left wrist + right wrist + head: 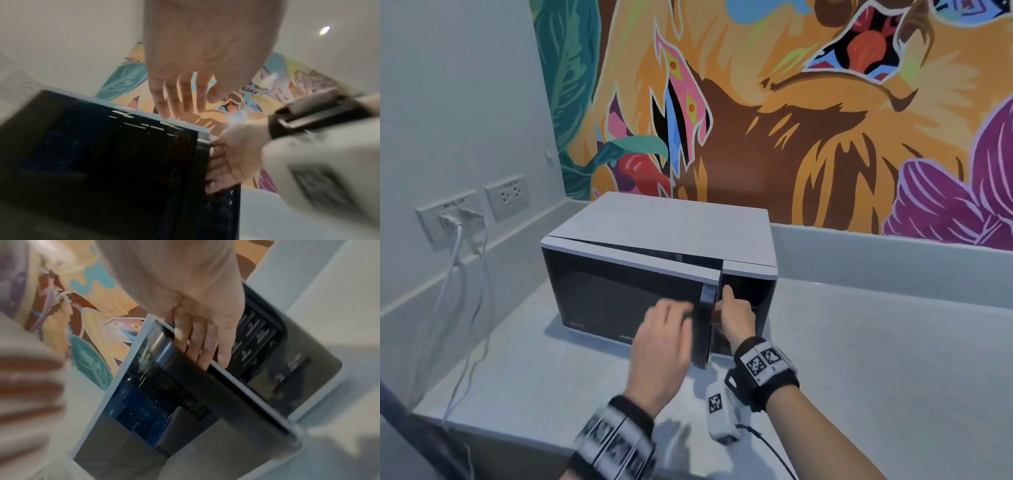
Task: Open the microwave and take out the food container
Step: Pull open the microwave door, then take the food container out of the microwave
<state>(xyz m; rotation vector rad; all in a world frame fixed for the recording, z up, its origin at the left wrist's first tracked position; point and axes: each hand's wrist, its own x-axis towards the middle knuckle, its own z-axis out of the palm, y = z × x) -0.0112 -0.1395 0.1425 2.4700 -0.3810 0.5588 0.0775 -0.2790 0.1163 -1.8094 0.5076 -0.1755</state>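
White microwave (664, 233), one, door (626, 301) ajar: right hand (734, 317) fingers (197, 340) curled behind its edge, left hand (664, 346) fingers (176, 95) spread

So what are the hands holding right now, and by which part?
The right hand grips the microwave door by its handle edge. The left hand holds nothing.

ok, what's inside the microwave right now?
Can't tell. The microwave door is only cracked open, right hand gripping its edge. The glass is dark and the gap shows only shadow; no container is visible.
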